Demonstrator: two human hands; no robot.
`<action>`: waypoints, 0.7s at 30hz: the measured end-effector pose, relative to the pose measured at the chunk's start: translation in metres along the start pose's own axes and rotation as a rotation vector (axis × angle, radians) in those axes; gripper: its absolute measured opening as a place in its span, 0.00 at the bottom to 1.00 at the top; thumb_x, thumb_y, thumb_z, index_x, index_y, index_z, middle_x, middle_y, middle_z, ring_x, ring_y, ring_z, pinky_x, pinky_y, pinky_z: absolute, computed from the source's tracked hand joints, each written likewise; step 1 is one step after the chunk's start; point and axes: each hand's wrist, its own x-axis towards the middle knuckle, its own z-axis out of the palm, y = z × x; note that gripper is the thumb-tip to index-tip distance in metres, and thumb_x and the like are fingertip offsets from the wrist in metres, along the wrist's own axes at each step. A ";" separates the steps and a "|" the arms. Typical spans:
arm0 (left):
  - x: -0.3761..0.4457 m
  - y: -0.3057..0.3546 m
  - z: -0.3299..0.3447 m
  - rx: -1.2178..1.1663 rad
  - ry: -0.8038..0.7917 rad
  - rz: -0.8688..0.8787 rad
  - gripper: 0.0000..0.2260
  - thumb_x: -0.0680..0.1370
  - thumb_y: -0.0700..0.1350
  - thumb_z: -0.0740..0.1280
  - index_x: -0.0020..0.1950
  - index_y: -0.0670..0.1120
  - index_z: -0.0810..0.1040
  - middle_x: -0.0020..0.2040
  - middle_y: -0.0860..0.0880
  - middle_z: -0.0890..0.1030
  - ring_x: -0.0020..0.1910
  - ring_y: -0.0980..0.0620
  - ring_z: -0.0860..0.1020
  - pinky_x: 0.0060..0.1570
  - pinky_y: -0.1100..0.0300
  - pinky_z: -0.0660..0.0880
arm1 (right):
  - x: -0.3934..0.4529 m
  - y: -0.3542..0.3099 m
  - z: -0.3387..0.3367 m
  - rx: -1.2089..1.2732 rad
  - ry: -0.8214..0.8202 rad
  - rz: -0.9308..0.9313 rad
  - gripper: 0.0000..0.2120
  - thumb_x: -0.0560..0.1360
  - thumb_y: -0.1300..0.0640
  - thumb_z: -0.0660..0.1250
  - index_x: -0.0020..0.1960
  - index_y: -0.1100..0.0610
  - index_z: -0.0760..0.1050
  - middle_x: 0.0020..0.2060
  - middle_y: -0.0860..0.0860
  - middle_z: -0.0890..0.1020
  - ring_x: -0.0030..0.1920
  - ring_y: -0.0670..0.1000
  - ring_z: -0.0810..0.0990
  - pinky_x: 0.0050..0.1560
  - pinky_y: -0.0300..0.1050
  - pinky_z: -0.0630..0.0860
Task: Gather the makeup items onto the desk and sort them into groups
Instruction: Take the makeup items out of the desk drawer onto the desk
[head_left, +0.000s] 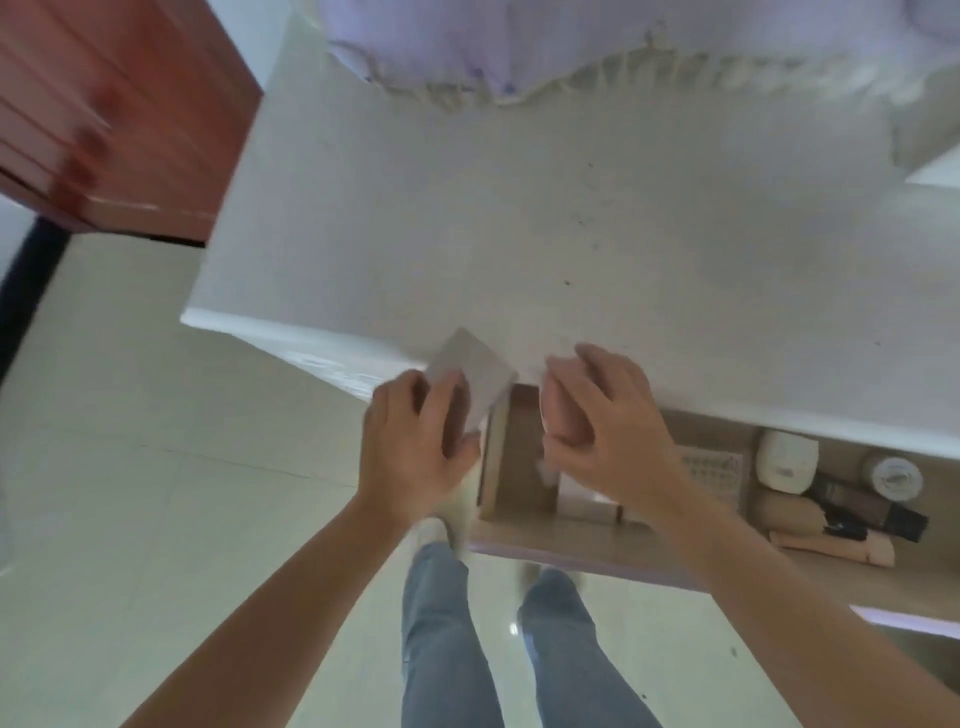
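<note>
Makeup items are seen in the head view, partly lifted and partly left in an open drawer below the bench. A flat pale box is pinched by the left hand, thumb on its upper face, at the bench's near edge. A pinkish rounded item, blurred and not identified, is wrapped by the curled fingers of the right hand, just beside the left hand and over the drawer's left end. Further right of the right hand, a white jar, a round lidded pot and a dark-capped bottle lie in the drawer.

Judgement: the box is probably light and stiff, best held across its flat faces; the jar and bottle may be slippery or breakable, to be gripped around the body. Both forearms are extended forward, wrists turned inward, palms down.
</note>
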 end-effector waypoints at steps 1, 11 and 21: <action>0.010 -0.020 -0.010 0.056 0.033 -0.051 0.22 0.67 0.52 0.61 0.58 0.44 0.69 0.41 0.35 0.77 0.38 0.38 0.77 0.38 0.51 0.76 | 0.024 -0.015 0.005 -0.011 0.015 -0.021 0.27 0.62 0.52 0.65 0.58 0.61 0.75 0.55 0.66 0.76 0.50 0.68 0.75 0.49 0.58 0.74; 0.095 -0.162 -0.033 0.215 -0.160 -0.459 0.26 0.78 0.53 0.58 0.74 0.51 0.54 0.63 0.36 0.64 0.61 0.39 0.63 0.61 0.48 0.61 | 0.163 -0.104 0.092 -0.097 -0.147 -0.009 0.32 0.66 0.56 0.68 0.69 0.54 0.65 0.69 0.58 0.63 0.67 0.61 0.60 0.61 0.57 0.64; 0.089 -0.164 -0.027 0.099 -0.158 -0.461 0.28 0.77 0.55 0.59 0.74 0.49 0.56 0.69 0.36 0.60 0.65 0.38 0.61 0.61 0.46 0.60 | 0.170 -0.110 0.106 -0.048 -0.217 0.061 0.33 0.71 0.50 0.68 0.72 0.56 0.59 0.74 0.55 0.55 0.74 0.59 0.48 0.73 0.55 0.51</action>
